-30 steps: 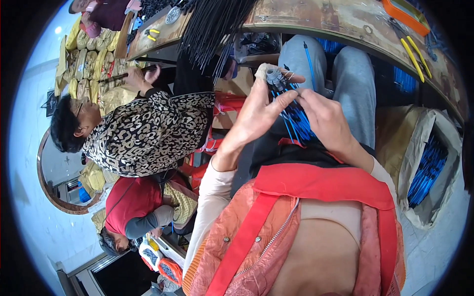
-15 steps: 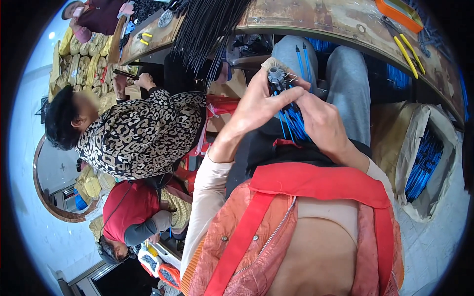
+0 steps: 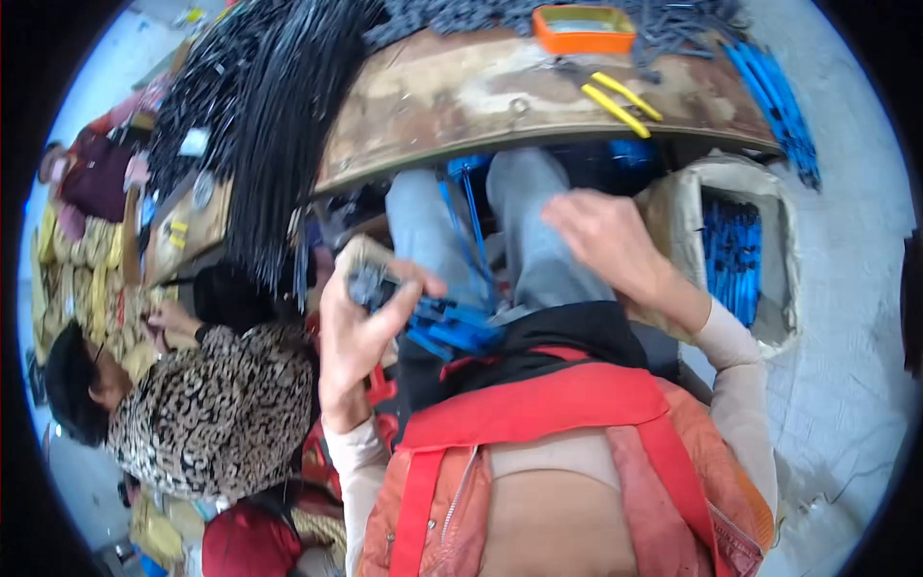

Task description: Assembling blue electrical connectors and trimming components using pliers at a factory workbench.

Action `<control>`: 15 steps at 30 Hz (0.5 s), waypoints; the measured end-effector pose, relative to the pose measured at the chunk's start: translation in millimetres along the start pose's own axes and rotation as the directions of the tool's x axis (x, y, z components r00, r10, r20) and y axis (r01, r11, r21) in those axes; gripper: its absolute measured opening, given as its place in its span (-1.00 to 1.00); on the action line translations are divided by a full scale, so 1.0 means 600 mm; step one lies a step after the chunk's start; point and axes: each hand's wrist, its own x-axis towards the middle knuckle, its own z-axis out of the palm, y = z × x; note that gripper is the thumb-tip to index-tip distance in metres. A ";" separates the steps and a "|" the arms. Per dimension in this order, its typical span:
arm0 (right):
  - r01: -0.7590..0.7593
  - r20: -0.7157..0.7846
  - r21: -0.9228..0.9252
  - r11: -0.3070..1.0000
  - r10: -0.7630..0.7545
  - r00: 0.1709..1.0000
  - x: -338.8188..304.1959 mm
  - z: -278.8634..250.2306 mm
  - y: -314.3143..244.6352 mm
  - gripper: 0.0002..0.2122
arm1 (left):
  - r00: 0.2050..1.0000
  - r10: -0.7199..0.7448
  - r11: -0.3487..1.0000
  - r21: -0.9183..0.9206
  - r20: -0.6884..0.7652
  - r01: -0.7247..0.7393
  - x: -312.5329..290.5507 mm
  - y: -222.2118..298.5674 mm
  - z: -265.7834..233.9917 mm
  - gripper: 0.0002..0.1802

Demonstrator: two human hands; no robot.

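My left hand (image 3: 356,337) is closed around a bundle of thin blue rods (image 3: 447,327) with a grey ribbed round piece (image 3: 368,287) at its upper end. The bundle lies tilted over my lap, blurred by motion. My right hand (image 3: 615,245) is apart from it, above my right thigh. Its fingers are stretched out and somewhat smeared, with nothing visible in them. Between my knees stand a few more blue rods (image 3: 463,226), near both hands.
Yellow-handled pliers (image 3: 620,104) and an orange tray (image 3: 585,46) lie on the worn wooden table (image 3: 433,106). Black rods (image 3: 279,125) hang over its edge at left. On my right stands a sack (image 3: 786,322) of blue rods. A co-worker in patterned clothing (image 3: 226,413) sits at left.
My hands have come apart. The left, still holding the bundle, is lower and farther left; the right has let go of the bundle. The whole view has shifted toward the right of the table.
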 end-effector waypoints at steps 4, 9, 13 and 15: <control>-0.123 -0.265 -0.367 0.922 0.023 0.964 0.047 -0.066 0.115 -0.76 | 0.952 0.009 0.998 0.058 0.305 -0.027 0.006 -0.024 0.037 -0.85; -0.338 -0.292 -0.522 0.783 0.209 0.933 0.066 -0.037 0.239 -0.62 | 0.962 -0.021 1.000 -0.013 0.271 0.025 0.013 -0.045 0.050 -0.90; -0.183 -0.281 -0.159 0.970 0.133 0.950 0.078 -0.026 0.281 -0.63 | 0.984 -0.115 0.992 0.066 0.133 0.107 0.018 -0.041 0.051 -0.91; -0.019 -0.364 -0.009 1.000 0.014 0.931 0.072 -0.022 0.250 -0.68 | 0.988 -0.059 0.997 0.064 0.144 0.050 0.030 -0.059 0.050 -0.90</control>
